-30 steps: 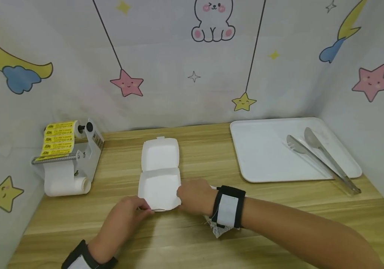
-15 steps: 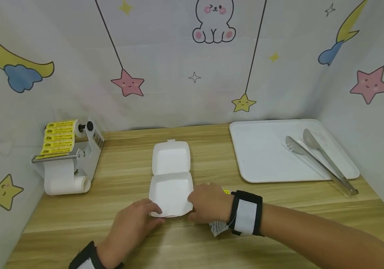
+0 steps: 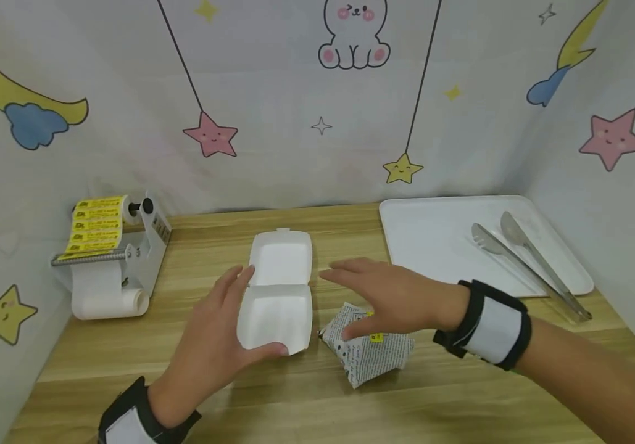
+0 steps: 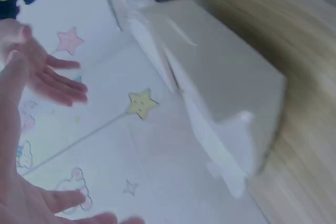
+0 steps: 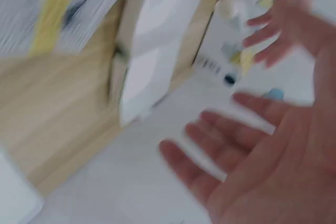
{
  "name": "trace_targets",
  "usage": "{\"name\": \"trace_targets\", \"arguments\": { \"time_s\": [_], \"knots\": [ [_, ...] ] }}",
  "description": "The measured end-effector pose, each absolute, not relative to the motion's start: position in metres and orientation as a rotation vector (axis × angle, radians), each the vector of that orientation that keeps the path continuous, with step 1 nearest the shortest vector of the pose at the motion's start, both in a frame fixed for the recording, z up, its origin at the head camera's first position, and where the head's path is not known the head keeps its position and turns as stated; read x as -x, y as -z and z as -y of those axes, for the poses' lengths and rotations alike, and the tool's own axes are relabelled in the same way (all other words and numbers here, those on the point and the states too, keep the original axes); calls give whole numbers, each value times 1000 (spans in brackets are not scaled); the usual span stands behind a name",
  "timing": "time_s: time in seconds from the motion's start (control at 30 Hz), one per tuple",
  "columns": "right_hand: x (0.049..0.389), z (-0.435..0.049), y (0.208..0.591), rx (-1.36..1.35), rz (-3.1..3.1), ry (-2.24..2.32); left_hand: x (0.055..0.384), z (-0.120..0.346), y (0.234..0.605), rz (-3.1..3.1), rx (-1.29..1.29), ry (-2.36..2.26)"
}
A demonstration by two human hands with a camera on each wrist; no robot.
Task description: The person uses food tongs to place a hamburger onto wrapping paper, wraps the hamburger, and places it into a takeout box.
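A white clamshell takeaway box (image 3: 277, 314) lies with its lid folded back on the wooden table. My left hand (image 3: 211, 336) hovers at the box's left side, fingers spread and thumb over its near edge; whether the thumb touches is unclear. In the left wrist view the box (image 4: 226, 61) is seen from its side. To the right of it lies a newsprint-patterned paper packet (image 3: 378, 359) with a yellow label (image 3: 376, 337). My right hand (image 3: 392, 297) is held above this packet, its fingers stretched out and holding nothing. The packet's contents are hidden.
A label dispenser (image 3: 153, 259) with a roll of yellow labels stands at the left. At the back right is a white tray (image 3: 428, 246), with metal tongs (image 3: 534, 265) lying across it and over its front edge. A patterned cloth wall (image 3: 284, 179) closes off the back.
The box shifted right between both hands, then both let go of it. My hands have risen and spread their fingers; the right moved right, uncovering the paper packet.
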State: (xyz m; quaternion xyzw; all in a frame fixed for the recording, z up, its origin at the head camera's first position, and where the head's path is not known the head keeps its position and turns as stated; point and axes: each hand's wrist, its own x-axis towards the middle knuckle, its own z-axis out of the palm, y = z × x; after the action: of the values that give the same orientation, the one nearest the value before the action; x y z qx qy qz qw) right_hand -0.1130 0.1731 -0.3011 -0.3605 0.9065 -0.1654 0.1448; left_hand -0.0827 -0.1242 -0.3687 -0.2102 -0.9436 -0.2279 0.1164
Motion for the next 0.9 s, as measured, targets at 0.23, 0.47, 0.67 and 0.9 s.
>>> {"name": "trace_targets", "arguments": {
  "time_s": [0.23,0.47,0.67,0.9],
  "knots": [
    [133,-225,326,1043,-2432,512,81,85,362,2806,808,719],
    [134,-229,365,1009,-2320,479,73,36,382,2951,974,591],
    [131,-227,382,1025,-2323,440,73,11,389,3030,1090,325],
    [129,-223,387,1040,-2331,365,72,6,394,3073,1146,197]
  ]
}}
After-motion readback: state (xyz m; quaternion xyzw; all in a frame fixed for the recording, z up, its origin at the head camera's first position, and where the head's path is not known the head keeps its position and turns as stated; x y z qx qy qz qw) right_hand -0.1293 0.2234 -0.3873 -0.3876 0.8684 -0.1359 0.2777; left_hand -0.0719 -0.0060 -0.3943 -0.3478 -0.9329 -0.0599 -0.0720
